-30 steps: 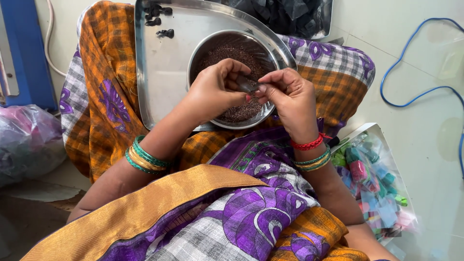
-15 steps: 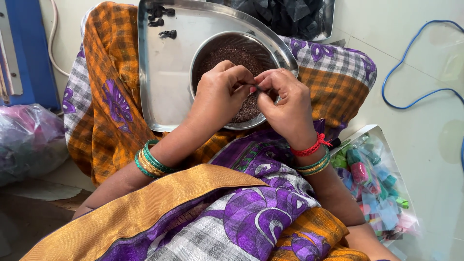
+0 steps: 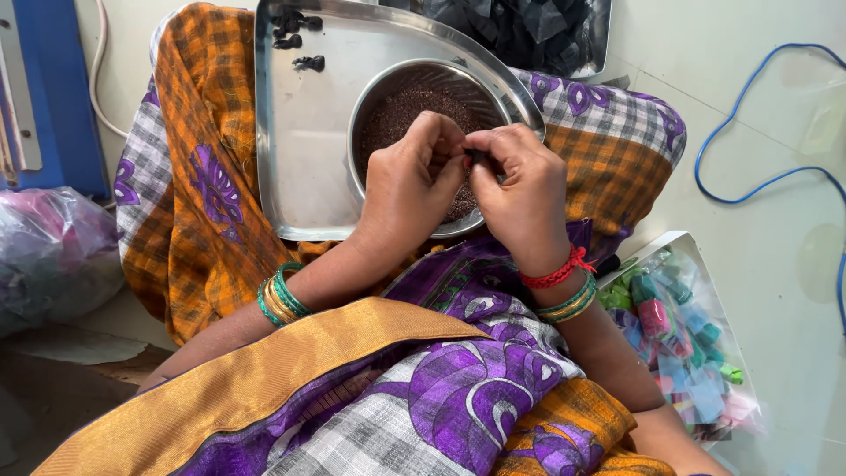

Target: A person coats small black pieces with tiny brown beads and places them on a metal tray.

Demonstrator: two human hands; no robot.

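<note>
**Poster 1:** Hands are right together over the steel bowl [image 3: 379, 97], which sits on a steel tray [image 3: 300, 150] across the person's lap. The left hand [image 3: 410, 181] and right hand [image 3: 520, 194] meet fingertip to fingertip, and there's a small dark piece [image 3: 480, 157] pinched between them, just above the bowl's near edge. The bowl is full of fine dark reddish-brown grains [image 3: 401, 110].

**Poster 2:** So which hand actually has it?

**Poster 1:** Looks like both. The right grip is closed on the small dark piece with thumb and forefinger, and the left grip is curled in against the same spot, fingers bent tight. Can't make out what the piece is, too small and mostly covered.

**Poster 2:** Anything else on the tray?

**Poster 1:** Few little black bits [image 3: 295, 40] up in the far left corner, well apart from the bowl. Green and gold bangles [image 3: 280, 300] on the left wrist, a red thread and more bangles on the right. On the floor to the person's right is a clear bag of small colourful pieces [image 3: 679, 344], pink, green and blue. A blue cable [image 3: 749, 181] loops over the floor tiles beyond it, and a bundled-up plastic bag [image 3: 48, 256] sits on the left.
</note>
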